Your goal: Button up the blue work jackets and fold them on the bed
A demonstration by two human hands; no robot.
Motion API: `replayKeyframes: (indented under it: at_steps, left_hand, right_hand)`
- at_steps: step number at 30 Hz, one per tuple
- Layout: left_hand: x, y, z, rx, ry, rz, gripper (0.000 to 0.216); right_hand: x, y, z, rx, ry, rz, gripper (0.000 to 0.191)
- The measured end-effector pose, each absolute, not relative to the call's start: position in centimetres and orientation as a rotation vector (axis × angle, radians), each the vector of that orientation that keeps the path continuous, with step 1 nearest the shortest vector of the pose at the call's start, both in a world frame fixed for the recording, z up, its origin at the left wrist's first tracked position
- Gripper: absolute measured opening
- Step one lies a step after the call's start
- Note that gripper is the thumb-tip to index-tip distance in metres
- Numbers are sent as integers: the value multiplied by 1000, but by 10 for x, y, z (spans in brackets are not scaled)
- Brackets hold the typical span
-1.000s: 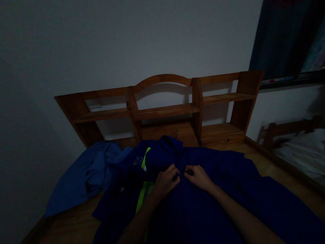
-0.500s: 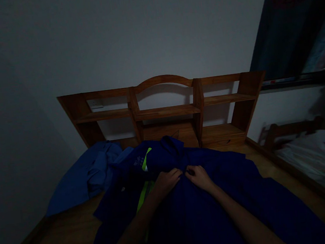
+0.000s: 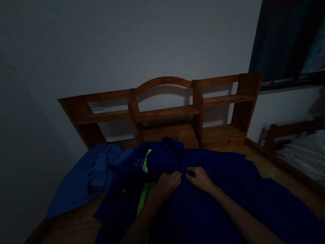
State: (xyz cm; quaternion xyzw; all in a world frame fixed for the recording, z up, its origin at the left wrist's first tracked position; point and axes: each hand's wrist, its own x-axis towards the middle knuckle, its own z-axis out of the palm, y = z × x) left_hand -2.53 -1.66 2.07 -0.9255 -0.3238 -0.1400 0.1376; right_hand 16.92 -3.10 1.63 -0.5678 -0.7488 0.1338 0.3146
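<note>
Over a wooden surface (image 3: 64, 237), before a shelf unit (image 3: 166, 113) and pale wall (image 3: 152, 33), curled hands (image 3: 167, 184) (image 3: 200, 179) pinch a dark-blue garment (image 3: 195, 220).

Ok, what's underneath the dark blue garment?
The wooden surface shows beside the dark blue garment, which appears to rest on it. Lighter blue cloth meets its left edge; whether that tucks beneath, I can't tell. Anything under the garment's middle is covered.

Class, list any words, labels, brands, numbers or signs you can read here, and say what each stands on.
No text can be read.
Pale marks on the dark blue garment: too blurred to read.
Small white patch on it: too small to tell.
</note>
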Motion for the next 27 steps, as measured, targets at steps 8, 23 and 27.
replayKeyframes:
  at_steps: [8, 23, 27]
  left_hand:
    - [-25, -18, 23, -2752, -991, -458, 23]
    - [-30, -21, 35, -2878, -1033, -374, 19]
    - [-31, -21, 34, -2883, -1017, -284, 21]
  right_hand:
    - [171, -29, 11, -1499, -1980, 337, 15]
    - [169, -31, 13, -1558, -1997, 305, 21]
    - [168, -31, 14, -1609, -2012, 307, 24]
